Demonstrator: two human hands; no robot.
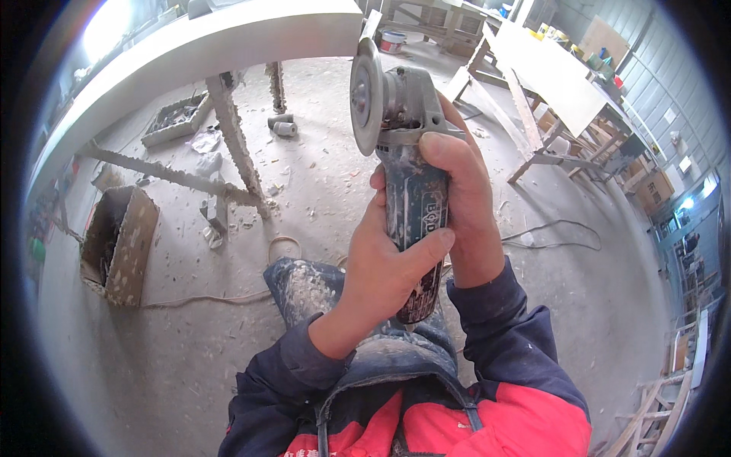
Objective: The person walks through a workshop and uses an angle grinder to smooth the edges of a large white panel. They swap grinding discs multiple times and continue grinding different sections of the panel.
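An angle grinder (403,175) with a dark, dust-smeared body is held upright in front of me, its grey metal head at the top. The round disc (367,95) on it faces left, close to the end of a pale slab (304,34) on a bench; whether they touch I cannot tell. My left hand (384,263) wraps round the lower body from the left, thumb across the front. Higher up, my right hand (468,186) grips the grinder from the right, its thumb near the metal head. Fingers behind the tool are hidden.
A plaster-crusted bench leg (236,141) stands below the slab. On the floor lie a cardboard box (133,247), a shallow tray (179,122), a cable (205,299) and scattered debris. At the far right is a wooden trestle table (552,80); a bucket (392,42) stands at the back.
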